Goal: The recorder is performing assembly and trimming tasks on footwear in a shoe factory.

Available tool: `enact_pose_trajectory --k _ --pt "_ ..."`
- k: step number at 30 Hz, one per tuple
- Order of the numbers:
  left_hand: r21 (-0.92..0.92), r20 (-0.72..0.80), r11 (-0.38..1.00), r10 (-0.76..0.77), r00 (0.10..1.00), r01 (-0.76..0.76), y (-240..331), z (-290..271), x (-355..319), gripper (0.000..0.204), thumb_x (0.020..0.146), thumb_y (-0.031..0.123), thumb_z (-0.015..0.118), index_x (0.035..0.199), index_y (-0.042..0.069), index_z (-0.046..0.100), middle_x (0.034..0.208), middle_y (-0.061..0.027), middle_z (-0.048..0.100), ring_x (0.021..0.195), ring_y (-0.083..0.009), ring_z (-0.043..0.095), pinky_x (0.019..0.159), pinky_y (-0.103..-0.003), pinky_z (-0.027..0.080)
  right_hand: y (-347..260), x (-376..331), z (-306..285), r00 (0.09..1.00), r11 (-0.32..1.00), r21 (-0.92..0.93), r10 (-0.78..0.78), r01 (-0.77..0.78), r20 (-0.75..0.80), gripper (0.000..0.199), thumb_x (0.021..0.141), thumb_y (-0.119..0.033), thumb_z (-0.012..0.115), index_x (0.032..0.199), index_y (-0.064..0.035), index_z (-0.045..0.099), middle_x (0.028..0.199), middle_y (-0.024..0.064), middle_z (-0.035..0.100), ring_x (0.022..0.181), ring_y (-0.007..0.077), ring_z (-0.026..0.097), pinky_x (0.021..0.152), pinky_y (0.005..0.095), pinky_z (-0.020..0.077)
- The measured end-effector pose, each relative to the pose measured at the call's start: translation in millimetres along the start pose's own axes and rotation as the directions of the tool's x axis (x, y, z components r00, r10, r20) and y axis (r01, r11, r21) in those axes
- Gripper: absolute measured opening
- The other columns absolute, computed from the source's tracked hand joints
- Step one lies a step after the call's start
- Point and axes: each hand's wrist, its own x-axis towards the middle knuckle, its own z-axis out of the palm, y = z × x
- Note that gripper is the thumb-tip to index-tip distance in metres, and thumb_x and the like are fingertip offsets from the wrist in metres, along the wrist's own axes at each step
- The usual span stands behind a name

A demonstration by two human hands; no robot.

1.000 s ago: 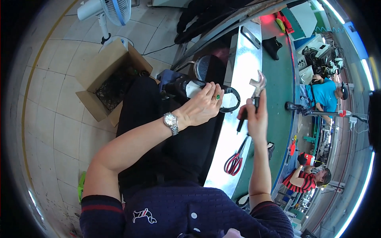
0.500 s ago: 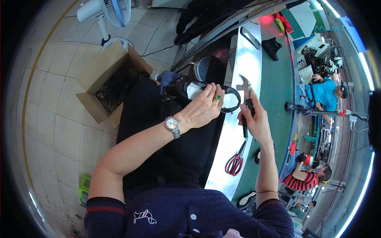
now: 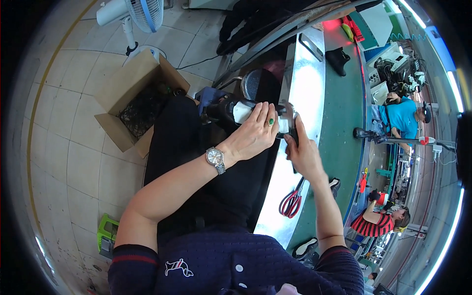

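Note:
My left hand (image 3: 255, 132), with a wristwatch and a green ring, lies over a black shoe (image 3: 231, 110) that has white stuffing inside, and holds it on my lap against the metal bench edge (image 3: 305, 83). My right hand (image 3: 302, 152) is closed at the shoe's right end, gripping a thin dark tool whose tip I cannot make out. Both hands meet over the shoe.
Red-handled scissors (image 3: 291, 202) lie on the metal bench near my right forearm. An open cardboard box (image 3: 135, 98) with dark pieces stands on the tiled floor at left, and a white fan (image 3: 132, 12) behind it. Other people work at the green table (image 3: 344, 113) to the right.
My right hand has come down from above the bench with the tool to the shoe's right end. My left hand has stayed on the shoe.

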Motion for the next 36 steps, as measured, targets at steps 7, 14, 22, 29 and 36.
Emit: enact_pose_trajectory --k 7,14,22,29,36 --pt "-0.003 -0.057 1.000 -0.021 0.998 0.021 -1.2 -0.5 2.9 0.036 0.088 0.010 0.055 0.116 -0.012 0.057 0.120 -0.0325 0.058 0.117 -0.0407 0.057 0.105 -0.045 0.041 -21.1 1.3 -12.3 0.990 0.963 0.262 0.090 -0.058 -0.111 0.051 0.100 -0.014 0.046 0.146 -0.0056 0.024 0.069 0.0115 0.064 0.056 0.0197 0.063 0.055 0.0334 0.0513" --pt "-0.434 0.300 0.848 -0.181 0.937 0.303 -46.6 -26.6 40.2 0.032 0.074 0.013 0.071 0.103 0.001 0.067 0.093 -0.0174 0.068 0.092 -0.0306 0.065 0.079 -0.042 0.052 -9.8 -17.9 -28.5 0.949 0.769 0.592 0.061 -0.243 0.311 0.049 0.100 -0.014 0.049 0.145 -0.0044 0.031 0.086 0.0112 0.067 0.074 0.0179 0.066 0.071 0.0325 0.0534" --pt "-0.573 0.471 0.716 -0.109 0.875 0.398 -65.9 -36.5 42.7 0.065 0.074 0.020 0.076 0.126 -0.009 0.050 0.088 -0.0266 0.065 0.089 -0.0347 0.067 0.082 -0.040 0.052 -30.5 -7.2 -31.3 0.831 0.537 0.709 -0.025 -0.457 0.555 0.050 0.101 -0.020 0.047 0.146 -0.0065 0.027 0.096 0.0129 0.066 0.084 0.0200 0.067 0.079 0.0345 0.0532" --pt "-0.357 0.167 0.927 -0.059 0.984 0.116 -27.3 -22.5 -2.1 0.057 0.068 0.000 0.069 0.120 -0.014 0.051 0.116 -0.0236 0.056 0.111 -0.0328 0.051 0.103 -0.040 0.039 -25.1 -23.9 -8.9 0.947 0.829 0.542 -0.046 -0.140 0.316 0.047 0.102 -0.018 0.048 0.143 -0.0033 0.030 0.072 0.0063 0.060 0.061 0.0158 0.063 0.060 0.0312 0.0511" --pt "0.008 0.140 1.000 0.018 0.990 -0.019 -28.8 -20.5 -14.8 0.050 0.084 0.006 0.053 0.128 -0.018 0.046 0.121 -0.0285 0.054 0.118 -0.0389 0.049 0.108 -0.044 0.035 -41.9 -9.8 -61.3 0.996 0.970 0.241 -0.048 0.030 0.071 0.057 0.095 -0.016 0.056 0.146 -0.0051 0.033 0.073 0.0112 0.065 0.069 0.0199 0.068 0.068 0.0342 0.0524"
